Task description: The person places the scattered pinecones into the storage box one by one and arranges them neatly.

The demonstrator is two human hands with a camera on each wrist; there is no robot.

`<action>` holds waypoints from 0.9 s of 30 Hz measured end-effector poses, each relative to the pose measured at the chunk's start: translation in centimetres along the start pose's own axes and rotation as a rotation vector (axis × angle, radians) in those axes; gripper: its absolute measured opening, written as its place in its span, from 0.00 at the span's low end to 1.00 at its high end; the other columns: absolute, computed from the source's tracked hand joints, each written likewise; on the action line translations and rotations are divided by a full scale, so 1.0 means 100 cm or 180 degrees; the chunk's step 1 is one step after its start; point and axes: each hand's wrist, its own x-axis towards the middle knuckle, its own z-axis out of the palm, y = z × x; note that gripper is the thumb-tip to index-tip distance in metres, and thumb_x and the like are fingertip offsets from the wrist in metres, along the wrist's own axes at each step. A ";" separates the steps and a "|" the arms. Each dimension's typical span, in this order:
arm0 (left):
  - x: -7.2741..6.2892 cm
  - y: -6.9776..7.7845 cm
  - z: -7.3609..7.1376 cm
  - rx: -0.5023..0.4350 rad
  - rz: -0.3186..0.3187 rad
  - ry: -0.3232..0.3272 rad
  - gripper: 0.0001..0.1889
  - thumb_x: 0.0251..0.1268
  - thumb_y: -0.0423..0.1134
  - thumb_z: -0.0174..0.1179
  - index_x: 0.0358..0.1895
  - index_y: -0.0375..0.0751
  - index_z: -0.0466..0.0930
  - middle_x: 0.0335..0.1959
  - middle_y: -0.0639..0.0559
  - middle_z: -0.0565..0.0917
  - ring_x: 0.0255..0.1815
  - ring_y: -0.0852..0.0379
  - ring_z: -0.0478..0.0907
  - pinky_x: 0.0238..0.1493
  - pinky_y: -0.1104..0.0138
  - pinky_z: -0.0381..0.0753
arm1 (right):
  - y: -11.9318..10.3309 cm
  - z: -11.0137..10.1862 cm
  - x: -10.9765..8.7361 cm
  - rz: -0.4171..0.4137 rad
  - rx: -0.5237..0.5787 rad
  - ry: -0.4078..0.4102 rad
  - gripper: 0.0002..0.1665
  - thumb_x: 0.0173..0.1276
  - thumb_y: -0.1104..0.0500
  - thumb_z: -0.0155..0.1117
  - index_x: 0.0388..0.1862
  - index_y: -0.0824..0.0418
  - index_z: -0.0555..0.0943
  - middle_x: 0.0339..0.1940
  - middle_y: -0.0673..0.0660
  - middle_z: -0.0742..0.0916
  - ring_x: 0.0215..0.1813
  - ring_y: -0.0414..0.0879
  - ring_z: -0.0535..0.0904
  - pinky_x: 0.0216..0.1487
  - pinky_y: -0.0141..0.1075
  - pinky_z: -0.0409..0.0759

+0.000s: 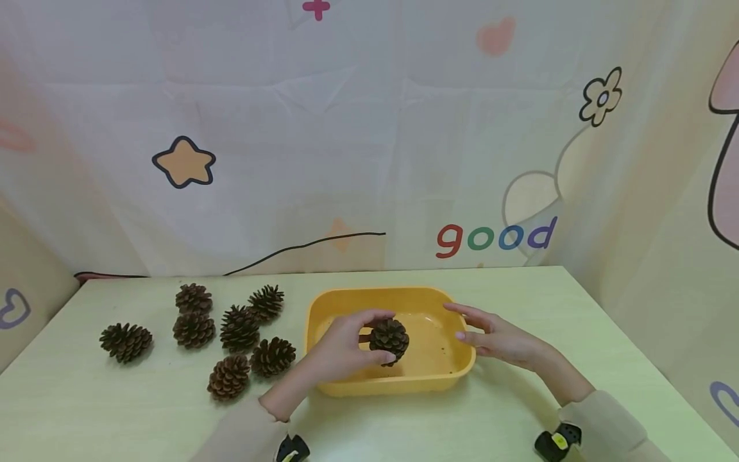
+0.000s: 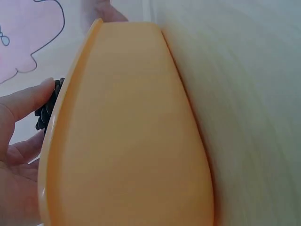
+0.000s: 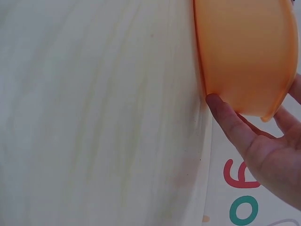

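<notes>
My left hand (image 1: 346, 343) holds a brown pine cone (image 1: 390, 341) between thumb and fingers, over the yellow plastic tub (image 1: 392, 385). In the left wrist view the tub's outer wall (image 2: 127, 122) hides most of that pine cone (image 2: 49, 106). At the tub's right end, my right hand (image 1: 502, 337) grips the rim, its thumb reaching inside. The right wrist view has one finger of this hand (image 3: 268, 153) against the outside wall, low down by the table. Small dark specks lie on the tub's floor.
Left of the tub, several pine cones (image 1: 238, 328) lie in a loose group on the pale table (image 1: 404, 430). One pine cone (image 1: 126, 342) sits apart at the far left. A printed curtain (image 1: 346, 160) stands behind the table.
</notes>
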 end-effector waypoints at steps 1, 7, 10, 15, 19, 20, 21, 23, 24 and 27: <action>0.002 0.001 0.003 0.0012 -0.0004 -0.0024 0.29 0.51 0.32 0.66 0.59 0.35 0.69 0.52 0.47 0.77 0.52 0.52 0.74 0.52 0.64 0.76 | 0.000 0.000 0.000 0.0002 -0.0012 0.0008 0.38 0.68 0.53 0.54 0.72 0.57 0.52 0.72 0.68 0.46 0.70 0.68 0.45 0.57 0.50 0.71; 0.017 0.004 0.024 0.0302 -0.0040 -0.0128 0.29 0.50 0.35 0.68 0.58 0.36 0.71 0.54 0.48 0.77 0.52 0.54 0.74 0.51 0.67 0.77 | -0.002 0.000 -0.001 -0.0033 -0.0026 -0.0019 0.38 0.68 0.53 0.54 0.72 0.59 0.51 0.72 0.68 0.46 0.69 0.69 0.48 0.57 0.50 0.71; 0.023 0.005 0.033 0.0496 -0.0025 -0.0168 0.29 0.50 0.37 0.68 0.58 0.38 0.72 0.53 0.50 0.77 0.51 0.57 0.74 0.50 0.68 0.77 | -0.002 0.000 -0.001 -0.0056 -0.0001 -0.0046 0.39 0.68 0.53 0.54 0.72 0.60 0.50 0.72 0.69 0.46 0.69 0.69 0.49 0.57 0.49 0.71; 0.031 0.007 0.044 0.0708 -0.0023 -0.0243 0.29 0.48 0.39 0.69 0.57 0.38 0.73 0.51 0.52 0.79 0.50 0.61 0.74 0.51 0.69 0.75 | -0.001 0.001 -0.001 -0.0059 -0.0005 -0.0050 0.39 0.68 0.53 0.54 0.72 0.60 0.50 0.72 0.68 0.46 0.69 0.69 0.47 0.58 0.50 0.71; 0.037 0.009 0.050 0.0841 -0.0107 -0.0291 0.29 0.48 0.40 0.70 0.57 0.39 0.74 0.51 0.53 0.79 0.50 0.61 0.74 0.54 0.67 0.73 | -0.001 0.000 -0.001 -0.0061 -0.0022 -0.0033 0.39 0.68 0.53 0.54 0.72 0.60 0.51 0.72 0.68 0.46 0.69 0.69 0.45 0.58 0.51 0.70; 0.039 0.010 0.051 0.0876 -0.0121 -0.0298 0.29 0.47 0.40 0.70 0.57 0.40 0.74 0.51 0.53 0.79 0.49 0.60 0.74 0.54 0.67 0.73 | -0.001 0.000 -0.001 -0.0067 -0.0012 -0.0041 0.38 0.68 0.53 0.54 0.72 0.60 0.50 0.72 0.68 0.46 0.69 0.69 0.45 0.58 0.51 0.70; 0.040 0.010 0.053 0.0908 -0.0131 -0.0307 0.29 0.47 0.40 0.70 0.57 0.40 0.74 0.51 0.53 0.79 0.49 0.60 0.74 0.55 0.66 0.73 | -0.001 0.000 -0.001 -0.0070 -0.0003 -0.0045 0.38 0.68 0.53 0.54 0.72 0.60 0.51 0.72 0.68 0.46 0.69 0.69 0.45 0.58 0.51 0.70; 0.043 0.010 0.056 0.0978 -0.0131 -0.0331 0.29 0.47 0.40 0.70 0.56 0.40 0.75 0.50 0.53 0.80 0.49 0.60 0.75 0.55 0.67 0.72 | 0.000 0.000 -0.001 -0.0078 0.0022 -0.0054 0.38 0.69 0.53 0.54 0.72 0.60 0.51 0.72 0.69 0.46 0.69 0.70 0.46 0.57 0.50 0.71; 0.044 0.009 0.058 0.1014 -0.0126 -0.0341 0.29 0.47 0.40 0.70 0.56 0.40 0.75 0.50 0.53 0.80 0.49 0.60 0.75 0.55 0.67 0.72 | 0.000 0.000 -0.001 -0.0083 0.0042 -0.0062 0.38 0.69 0.54 0.53 0.72 0.60 0.51 0.72 0.69 0.46 0.69 0.70 0.46 0.57 0.49 0.71; 0.047 0.008 0.062 0.1079 -0.0148 -0.0367 0.29 0.46 0.40 0.71 0.56 0.40 0.75 0.50 0.53 0.80 0.49 0.60 0.75 0.56 0.67 0.72 | 0.000 -0.001 -0.001 -0.0088 0.0051 -0.0067 0.38 0.69 0.54 0.53 0.72 0.60 0.51 0.72 0.70 0.46 0.69 0.70 0.47 0.57 0.49 0.72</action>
